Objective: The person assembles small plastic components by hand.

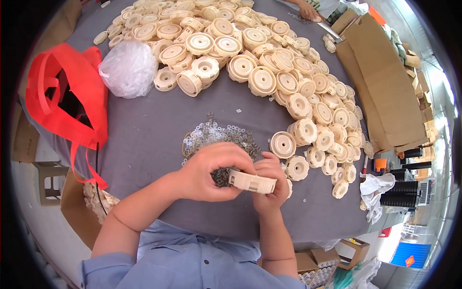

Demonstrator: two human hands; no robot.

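Note:
A cream round plastic part (252,182), turned edge-on with slots in its side wall, is held between both hands above the near part of the table. My left hand (214,168) is closed round its left end, fingers curling over the top. At its right end my right hand (271,180) grips the part, with the thumb and some fingers partly hidden. Just beyond the hands lies a heap of small dark metal pieces (244,140), too small to name surely. Small white rings (195,137) are mixed in on its left side.
A large pile of similar cream round parts (262,79) curves across the far and right table (159,120). At left are a clear plastic bag (127,70) and a red bag (91,103). Cardboard (385,82) stands along the right edge. Another person's hand (308,10) is at the far side.

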